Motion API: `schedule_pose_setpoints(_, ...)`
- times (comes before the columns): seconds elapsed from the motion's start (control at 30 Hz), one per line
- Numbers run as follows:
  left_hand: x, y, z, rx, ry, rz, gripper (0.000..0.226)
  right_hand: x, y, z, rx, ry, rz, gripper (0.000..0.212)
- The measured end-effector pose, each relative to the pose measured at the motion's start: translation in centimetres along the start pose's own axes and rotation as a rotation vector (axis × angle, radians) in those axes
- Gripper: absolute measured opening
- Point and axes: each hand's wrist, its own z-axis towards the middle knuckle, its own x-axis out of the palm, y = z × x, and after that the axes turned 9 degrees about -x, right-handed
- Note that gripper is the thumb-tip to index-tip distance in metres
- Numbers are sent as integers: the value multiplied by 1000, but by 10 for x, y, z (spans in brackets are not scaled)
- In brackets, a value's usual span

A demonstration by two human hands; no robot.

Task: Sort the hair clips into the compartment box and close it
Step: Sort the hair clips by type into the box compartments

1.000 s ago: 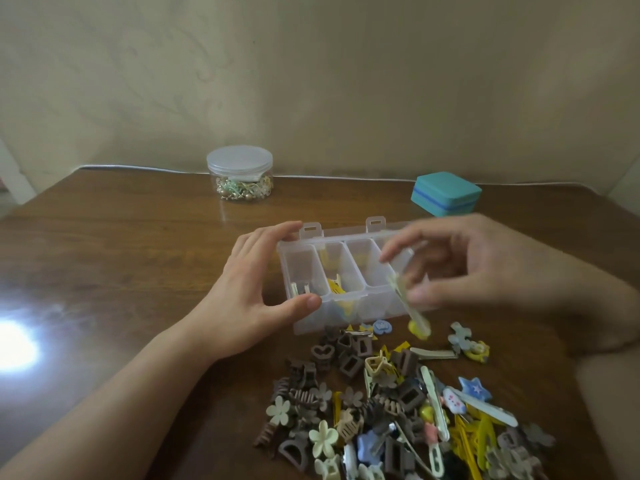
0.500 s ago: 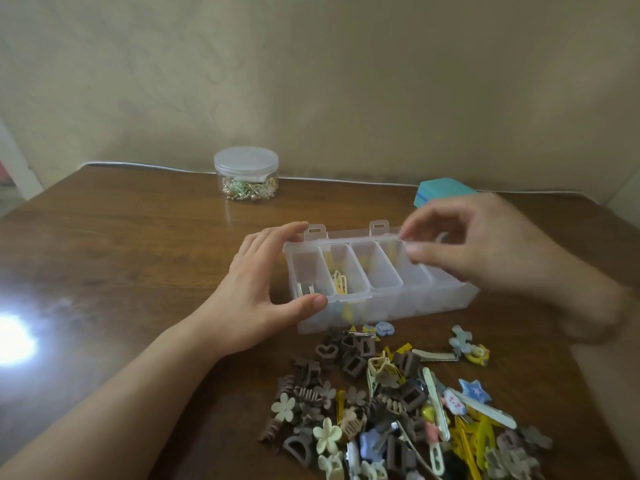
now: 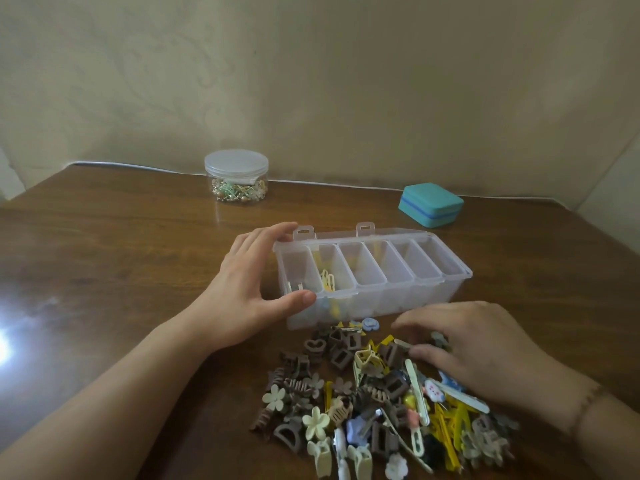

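The clear compartment box stands open in the middle of the table, its lid folded back. My left hand grips its left end, thumb on the front wall and fingers at the back corner. A pale clip lies in the leftmost compartment and yellow clips in the second; the other compartments look bare. In front of the box lies a heap of hair clips: brown claws, cream flowers, yellow and white snap clips. My right hand hovers low over the heap's right top, fingers spread and blurred, holding nothing that I can see.
A round clear jar with a lid and small trinkets stands at the back left of the wooden table. A teal case sits at the back right. Bright glare marks the table's left edge.
My right hand was above the box with a pale snap clip, let it go, and has dropped down onto the heap. The left hand stayed on the box.
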Motion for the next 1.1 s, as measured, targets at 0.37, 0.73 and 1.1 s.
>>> schedule_pose_setpoints(0.37, -1, 0, 0, 2, 5, 16, 92, -54, 26, 66, 107, -264, 794, 30)
schedule_pose_setpoints(0.73, 0, 1, 1, 13, -9, 31, 93, -51, 47, 93, 98, -258, 642, 14)
schedule_pose_setpoints(1.1, 0, -1, 1, -6, 6, 13, 93, -16, 16, 29, 2, 160, 172, 30)
